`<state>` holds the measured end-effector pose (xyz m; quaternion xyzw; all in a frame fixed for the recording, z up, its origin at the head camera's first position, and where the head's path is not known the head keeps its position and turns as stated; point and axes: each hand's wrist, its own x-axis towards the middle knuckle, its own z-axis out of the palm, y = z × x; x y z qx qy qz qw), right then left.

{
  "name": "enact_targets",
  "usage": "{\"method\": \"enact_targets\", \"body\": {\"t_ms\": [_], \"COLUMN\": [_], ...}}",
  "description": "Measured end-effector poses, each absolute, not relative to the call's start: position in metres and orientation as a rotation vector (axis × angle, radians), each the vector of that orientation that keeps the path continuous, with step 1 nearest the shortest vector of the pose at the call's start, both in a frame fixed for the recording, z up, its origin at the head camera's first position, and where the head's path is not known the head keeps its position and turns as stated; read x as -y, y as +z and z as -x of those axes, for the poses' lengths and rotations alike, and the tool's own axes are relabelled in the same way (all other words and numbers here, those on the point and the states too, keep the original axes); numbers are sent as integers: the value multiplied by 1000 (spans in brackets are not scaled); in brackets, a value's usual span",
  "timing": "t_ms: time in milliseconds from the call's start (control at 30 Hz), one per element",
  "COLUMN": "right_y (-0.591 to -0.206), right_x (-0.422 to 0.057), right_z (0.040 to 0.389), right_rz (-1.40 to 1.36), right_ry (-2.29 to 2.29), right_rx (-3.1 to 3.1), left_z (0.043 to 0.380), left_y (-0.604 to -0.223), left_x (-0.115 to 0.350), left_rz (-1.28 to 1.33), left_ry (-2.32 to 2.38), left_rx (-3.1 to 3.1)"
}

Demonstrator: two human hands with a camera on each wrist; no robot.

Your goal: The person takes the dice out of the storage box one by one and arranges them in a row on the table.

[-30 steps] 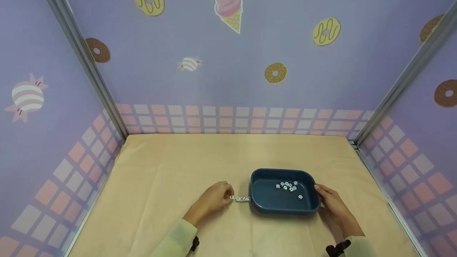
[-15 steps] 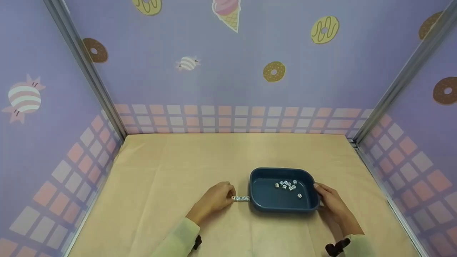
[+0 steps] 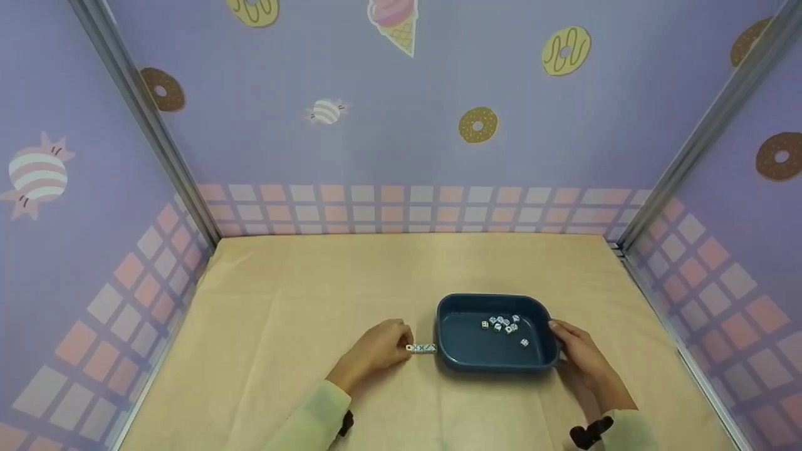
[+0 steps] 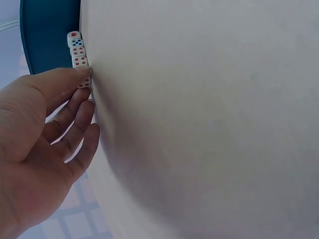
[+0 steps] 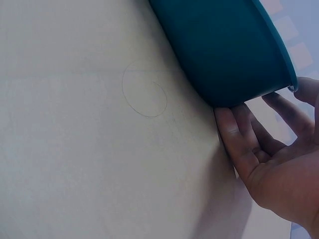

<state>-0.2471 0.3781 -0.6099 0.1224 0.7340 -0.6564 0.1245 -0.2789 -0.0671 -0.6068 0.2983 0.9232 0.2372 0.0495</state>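
Observation:
A short row of white dice (image 3: 424, 348) lies on the cloth, running up to the left side of a dark blue rectangular dish (image 3: 485, 365). At the row's left end my left hand (image 3: 380, 346) pinches a white die (image 4: 85, 83) between thumb and fingers, lined up with the other dice. Red and blue pips show on their faces in the left wrist view. My right hand (image 3: 584, 359) holds the dish at its right end, thumb at the rim, with fingers against the outer wall and lower edge in the right wrist view. Several loose dice (image 3: 499, 327) lie inside the dish.
A pale yellow cloth (image 3: 326, 275) covers the table. Purple walls with sweets printed on them enclose the back and both sides, with metal posts (image 3: 182, 169) at the corners. A thin curled hair-like strand (image 5: 130, 103) lies on the cloth near the dish.
My left hand has moved slightly right, bringing its die from a small gap up to the row's end. The right hand keeps its hold on the dish; the head view has shifted slightly.

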Motion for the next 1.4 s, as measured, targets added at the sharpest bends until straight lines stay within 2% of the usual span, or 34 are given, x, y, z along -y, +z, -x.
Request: {"method": "enact_targets", "body": {"t_ms": [167,400,600,867,1400], "right_y": [-611,-611,-611,-612,-614], "right_x": [-379,-381,-380,-380,-381], "right_z": [248,248,248,249,249], "right_rz": [-347,-342,-337,-329,-351], "right_ry": [-1923,-1917,-1922,-1907,-1920], "right_rx": [-2130,-2140,-2163,-2173,-2136], "left_z": [281,282,284,295,301], "left_y": [-594,-567,-559,-560,-586], "left_x": [62,41,11,-32,-93], "left_rz": [-859,-998,-1076,-1107,-807], "left_ry": [804,932,915,813,548], "left_rx": [-2780,-2801,-2856,-2883,-2945]}}
